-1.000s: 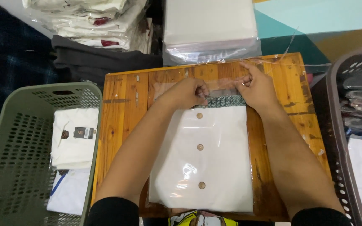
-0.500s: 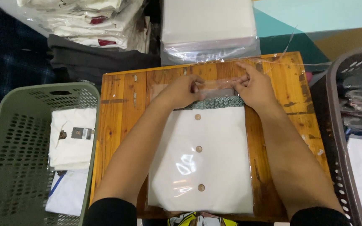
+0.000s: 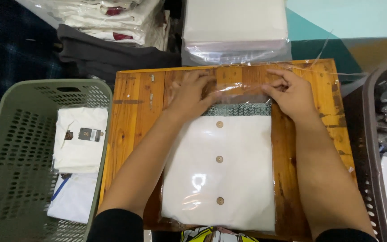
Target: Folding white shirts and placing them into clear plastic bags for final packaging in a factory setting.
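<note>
While both hands work at the far end of it, a big brown wooden table [image 3: 135, 116] fills the middle of the view. To the left of the table stands a green plastic basket with holes in its sides [image 3: 10, 148], and folded white shirts [image 3: 79, 143] lie inside it. A dark plastic basket [image 3: 375, 134] stands at the right edge of the view. Behind the table sit a pile of folded white clothes in clear wrap [image 3: 113, 18], a folded dark grey cloth [image 3: 108, 54] and a stack of flat clear plastic bags [image 3: 236, 31].

On the table lies a folded white shirt with three round brown buttons [image 3: 220, 175]. It has a green patterned collar at its far end. The shirt is inside a clear plastic bag [image 3: 256, 210], and the bag lies flat on the wood.

The open flap of the bag [image 3: 240, 92] sticks out past the collar. The left hand [image 3: 191, 94] lies on the left end of the flap with its fingers curled down on it. The right hand [image 3: 292, 94] is at the right end of the flap, and its thumb and fingers are pinching the thin plastic there. Both arms reach over the shirt from the near side.
</note>
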